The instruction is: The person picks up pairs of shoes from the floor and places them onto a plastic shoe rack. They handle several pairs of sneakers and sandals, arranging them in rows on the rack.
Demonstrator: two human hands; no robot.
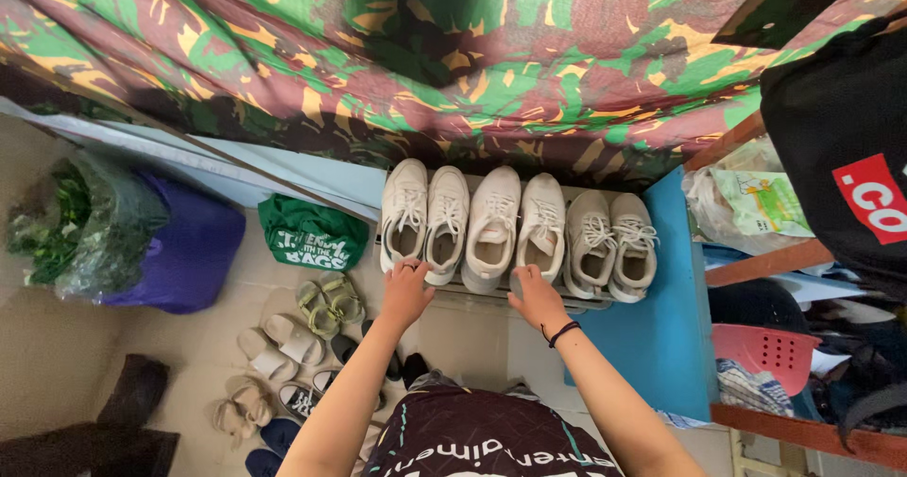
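Note:
Three pairs of pale sneakers stand in a row on a low rack (pixel 453 293) under a camouflage cloth (pixel 453 52). My left hand (pixel 406 293) rests on the heels of the leftmost white pair (pixel 425 217), fingers spread. At the heel of the middle white pair (pixel 518 222) sits my right hand (pixel 537 298), which has a dark band on the wrist. The greyish pair (pixel 612 241) on the right is untouched. Neither hand holds anything.
Sandals and slippers (pixel 302 331) lie scattered on the tiled floor at left, beside a green bag (pixel 312 231), a purple bag (pixel 184 250) and a sack of greens (pixel 80 222). A blue panel (pixel 661 335) and wooden shelves with a pink basket (pixel 765 349) stand at right.

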